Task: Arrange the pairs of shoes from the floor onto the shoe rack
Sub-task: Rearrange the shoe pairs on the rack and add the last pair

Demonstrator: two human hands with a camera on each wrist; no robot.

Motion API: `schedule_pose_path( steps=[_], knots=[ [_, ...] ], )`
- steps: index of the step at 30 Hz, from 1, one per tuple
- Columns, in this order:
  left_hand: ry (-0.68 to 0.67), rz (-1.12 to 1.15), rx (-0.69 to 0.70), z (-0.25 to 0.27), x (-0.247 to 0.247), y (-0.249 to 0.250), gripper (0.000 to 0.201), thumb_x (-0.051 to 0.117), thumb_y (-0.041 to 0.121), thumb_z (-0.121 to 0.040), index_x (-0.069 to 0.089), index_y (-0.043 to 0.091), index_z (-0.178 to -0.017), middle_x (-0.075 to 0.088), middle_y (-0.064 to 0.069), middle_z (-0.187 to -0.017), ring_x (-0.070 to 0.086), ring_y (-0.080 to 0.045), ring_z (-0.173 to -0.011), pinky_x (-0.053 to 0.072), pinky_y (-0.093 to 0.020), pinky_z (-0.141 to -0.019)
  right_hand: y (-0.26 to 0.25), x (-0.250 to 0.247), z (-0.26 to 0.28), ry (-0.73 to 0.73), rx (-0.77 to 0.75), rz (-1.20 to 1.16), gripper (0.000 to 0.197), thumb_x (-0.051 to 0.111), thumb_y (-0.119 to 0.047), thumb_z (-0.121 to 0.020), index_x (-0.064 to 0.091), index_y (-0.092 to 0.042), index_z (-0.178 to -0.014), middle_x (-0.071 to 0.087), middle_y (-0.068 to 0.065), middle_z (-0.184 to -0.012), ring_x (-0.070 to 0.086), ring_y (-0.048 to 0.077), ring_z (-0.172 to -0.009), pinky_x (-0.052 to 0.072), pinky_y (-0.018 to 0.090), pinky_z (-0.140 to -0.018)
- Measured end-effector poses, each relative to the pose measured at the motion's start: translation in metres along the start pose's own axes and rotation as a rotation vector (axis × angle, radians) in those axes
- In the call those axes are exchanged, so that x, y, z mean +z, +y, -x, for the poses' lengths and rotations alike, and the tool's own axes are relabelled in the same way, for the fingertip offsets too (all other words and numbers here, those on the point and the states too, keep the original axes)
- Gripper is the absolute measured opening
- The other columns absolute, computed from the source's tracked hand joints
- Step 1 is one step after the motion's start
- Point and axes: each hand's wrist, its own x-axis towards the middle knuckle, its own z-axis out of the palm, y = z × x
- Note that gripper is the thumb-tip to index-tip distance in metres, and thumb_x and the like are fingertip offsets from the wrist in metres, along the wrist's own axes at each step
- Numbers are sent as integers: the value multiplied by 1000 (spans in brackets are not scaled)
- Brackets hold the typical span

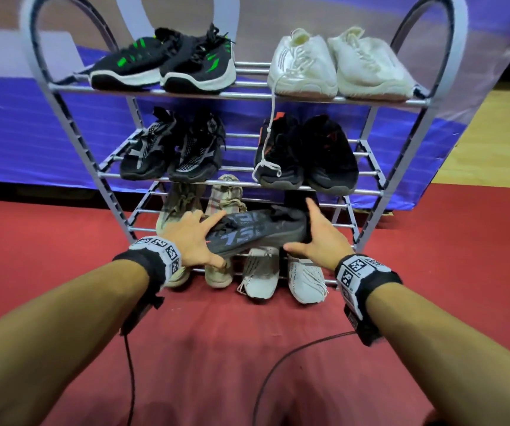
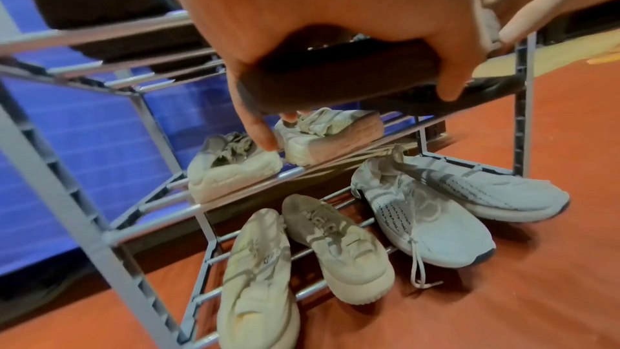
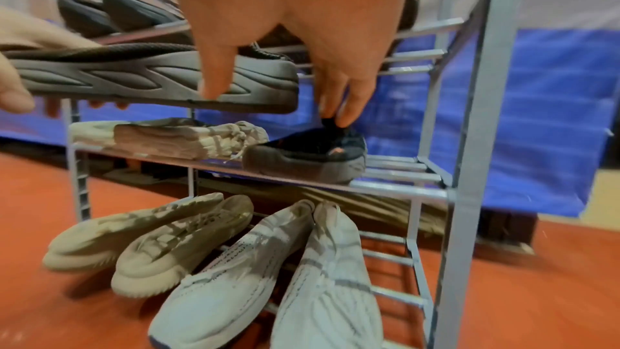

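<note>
Toe of the dark shoe (image 1: 256, 232) behind the left hand (image 1: 190, 238); rack (image 1: 367, 101) arches cropped above.

A sneaker (image 1: 256, 233) is held sideways before the shoe rack (image 1: 401, 103), above two pairs on the lowest shelf; another sneaker (image 3: 308, 155) is set behind it

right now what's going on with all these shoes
A person is filling a shoe rack. Both hands hold a dark sneaker sideways before the third shelf: left hand at the toe, right hand at the heel. Its apparent mate already sits there. The other shelves hold pairs.
</note>
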Motion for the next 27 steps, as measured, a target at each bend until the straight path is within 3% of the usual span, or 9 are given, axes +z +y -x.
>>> schedule_pose_path(
  steps=[2, 7, 12, 16, 19, 23, 27],
  knots=[
    [33, 18, -105, 2, 2, -2, 114, 61, 81, -64, 1, 43, -153, 39, -7, -136, 39, -27, -127, 44, -39, -89, 9, 6, -2, 86, 122, 27, 110, 80, -52, -71, 15, -15, -153, 39, 14, -147, 37, 31, -137, 38, 44, -109],
    [115, 154, -285, -6, 4, 9, 116, 46, 95, -59, 10, 38, -153, 41, -9, -140, 42, -31, -129, 44, -45, -98, 17, 18, 0, -75, 250, 258, 110, 65, -69, -76, 7, -19, -155, 13, 18, -158, 11, 33, -147, 23, 49, -117],
    [-4, 252, -299, -24, 4, 48, 109, 56, 84, -66, 22, 25, -152, 28, -13, -150, 41, -39, -130, 43, -48, -99, 9, 25, -2, -96, 290, 212, 114, 67, -72, -72, 8, -21, -155, 2, 21, -160, 6, 35, -148, 17, 48, -119],
    [-72, 53, -254, -26, 6, 64, 113, 69, 67, -72, 7, 21, -154, 12, -12, -159, 24, -38, -141, 41, -49, -103, 9, 31, -6, -111, 304, 267, 121, 64, -78, -68, 6, -20, -155, -5, 23, -160, 6, 38, -148, 15, 49, -119],
    [-71, 21, -200, -21, 13, 57, 115, 69, 62, -75, -2, 21, -155, 2, -12, -161, 11, -36, -145, 37, -48, -107, 9, 34, -9, -110, 316, 257, 124, 62, -82, -64, 6, -20, -155, -8, 22, -160, 6, 38, -148, 16, 49, -119],
    [-9, 95, -163, -15, 15, 61, 97, 56, 65, -84, 6, 22, -155, 12, -17, -157, 17, -40, -141, 30, -46, -110, 7, 39, -13, -89, 313, 255, 111, 66, -71, -72, 11, -21, -155, -8, 24, -159, 8, 40, -146, 17, 46, -117],
    [5, 258, -254, -20, 13, 76, 91, 48, 68, -87, 7, 25, -155, 11, -20, -158, 14, -43, -142, 21, -48, -115, 3, 34, -14, -61, 305, 266, 89, 62, -56, -83, 19, -21, -153, -1, 25, -158, 17, 43, -141, 20, 46, -115]
  ],
)
